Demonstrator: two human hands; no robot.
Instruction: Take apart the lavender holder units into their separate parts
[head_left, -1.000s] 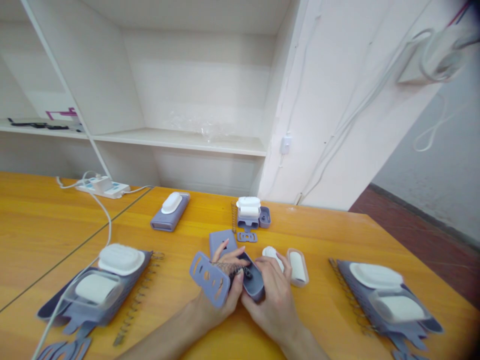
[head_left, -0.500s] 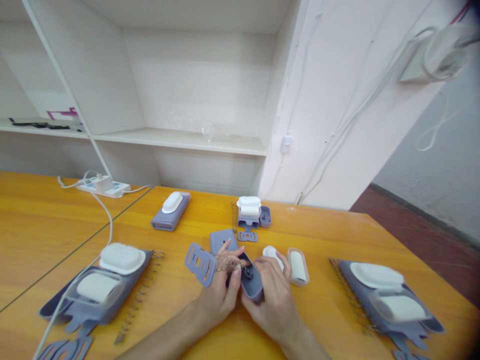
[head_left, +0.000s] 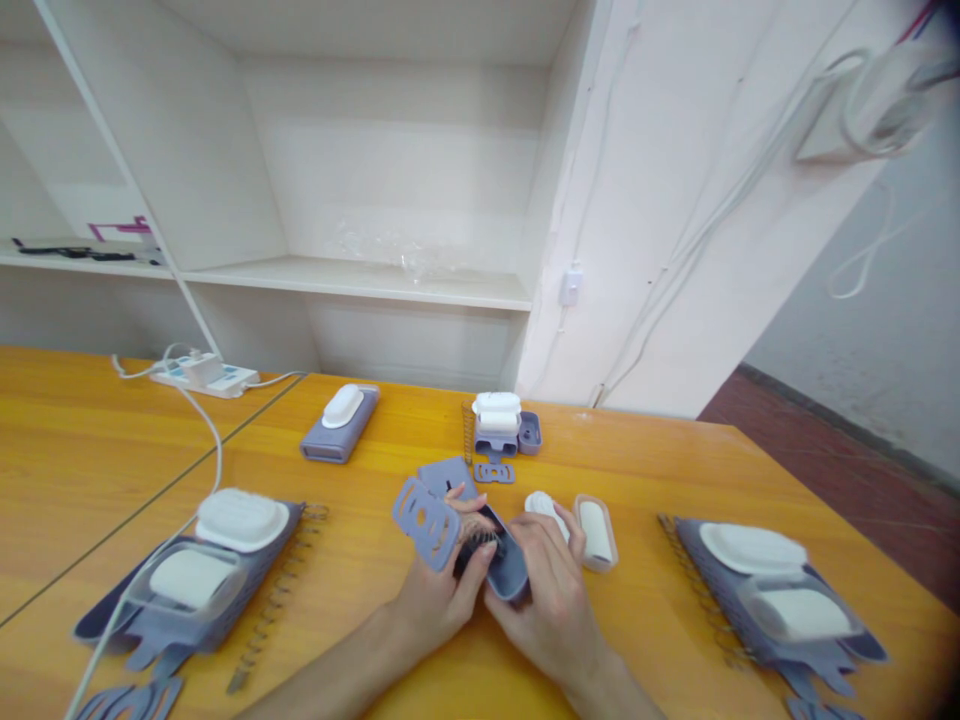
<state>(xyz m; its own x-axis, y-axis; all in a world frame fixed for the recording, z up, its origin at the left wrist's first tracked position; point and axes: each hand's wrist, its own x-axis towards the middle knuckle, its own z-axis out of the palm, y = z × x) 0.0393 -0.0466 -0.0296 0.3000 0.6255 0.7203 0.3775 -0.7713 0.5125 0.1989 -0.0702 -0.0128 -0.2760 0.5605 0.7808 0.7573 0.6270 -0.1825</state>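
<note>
My left hand (head_left: 442,585) is closed around a coil spring (head_left: 480,535), its thumb and fingers pinching the coils at the mouth of a grey-purple plastic case (head_left: 508,572). A flat slotted plate (head_left: 426,522) of the same colour sits at the spring's outer end. My right hand (head_left: 551,590) grips the case from the right, its opening tilted up. Just behind my left fingers lies a grey-purple box-shaped piece (head_left: 447,476), partly hidden. Beyond my right fingers are a white oval cap (head_left: 546,510) and a clear holder with a white roll (head_left: 596,535).
On the wooden table (head_left: 360,580), sets of similar parts lie left (head_left: 191,575), right (head_left: 784,585) and at the back (head_left: 496,425), with loose springs (head_left: 277,600) beside them. An assembled unit (head_left: 341,425) stands back left. A white cable (head_left: 217,440) runs from a power strip (head_left: 206,375).
The spring has shortened, its coils pressed into the case. The slotted plate has moved right and closer to the case. My right hand has barely moved.
</note>
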